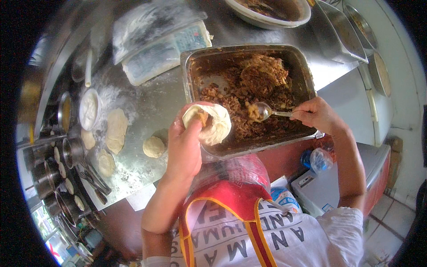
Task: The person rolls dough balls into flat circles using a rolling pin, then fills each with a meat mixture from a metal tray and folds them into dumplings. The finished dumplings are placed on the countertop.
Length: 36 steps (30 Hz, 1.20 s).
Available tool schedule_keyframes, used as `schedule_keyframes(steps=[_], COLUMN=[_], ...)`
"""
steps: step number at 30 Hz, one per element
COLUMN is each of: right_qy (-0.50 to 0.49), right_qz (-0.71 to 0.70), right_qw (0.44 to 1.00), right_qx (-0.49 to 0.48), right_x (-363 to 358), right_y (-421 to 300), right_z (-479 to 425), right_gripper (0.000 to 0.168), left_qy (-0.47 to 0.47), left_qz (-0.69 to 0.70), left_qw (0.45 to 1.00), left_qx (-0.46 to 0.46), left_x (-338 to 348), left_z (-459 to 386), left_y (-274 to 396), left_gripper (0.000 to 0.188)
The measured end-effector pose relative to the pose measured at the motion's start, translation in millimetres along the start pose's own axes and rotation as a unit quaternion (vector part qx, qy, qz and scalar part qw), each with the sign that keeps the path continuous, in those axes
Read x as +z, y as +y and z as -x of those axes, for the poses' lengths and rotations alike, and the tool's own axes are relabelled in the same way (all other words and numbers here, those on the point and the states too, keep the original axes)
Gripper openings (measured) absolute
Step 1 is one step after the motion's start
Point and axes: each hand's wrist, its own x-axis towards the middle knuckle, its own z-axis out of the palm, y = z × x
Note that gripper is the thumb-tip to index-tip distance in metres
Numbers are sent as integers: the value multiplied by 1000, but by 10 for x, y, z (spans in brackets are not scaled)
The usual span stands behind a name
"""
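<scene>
My left hand (185, 140) holds a round of pale dough (218, 128), gathered into pleats around brown filling, with my thumb at its opening. It is raised by the left rim of a deep metal tray (245, 152). Chopped brown filling (263, 75) lies in the tray, heaped highest toward the far right. Over the tray's right side, my right hand (317, 115) grips the handle of a metal spoon (263, 111). The spoon's bowl is down at the filling, with a lump of it beside the bowl. A small dough ball (153, 147) rests on the steel table left of my left hand.
Flattened dough pieces (116, 130) and a white bowl of flour (89, 108) sit on the floured table (140, 100). Behind them are a rolling pin (88, 68) and a flour-dusted flat box (166, 50). A large basin (270, 20) stands at the back. Metal tongs (95, 177) lie at the left edge.
</scene>
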Motion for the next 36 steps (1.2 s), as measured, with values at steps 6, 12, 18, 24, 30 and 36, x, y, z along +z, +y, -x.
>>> schedule_keyframes(steps=[6, 12, 18, 24, 30, 36], right_qy=[56, 75, 67, -56, -167, 15], right_qz=[-40, 14, 239, 196, -24, -175], right_qw=[997, 997, 947, 954, 983, 982], right_qx=[38, 3, -206, -221, -79, -69], right_x=[-46, -9, 381, 338, 68, -26], right_y=[-17, 59, -56, -153, -122, -479], right_z=[18, -35, -218, -216, -272, 182], right_gripper=[17, 15, 10, 12, 18, 17], left_qy=[2, -4, -13, -14, 7, -31], left_qz=[5, -2, -17, -11, -14, 76], left_qw=[1000, 1000, 1000, 1000, 1000, 997], left_qx=[-5, -6, -13, -8, 3, 14], left_x=[24, 55, 65, 45, 2, 57], left_z=[-41, -81, -141, -158, -170, -185], left_y=[-11, -10, -9, -6, 32, -60], left_gripper=[22, 22, 23, 23, 25, 32])
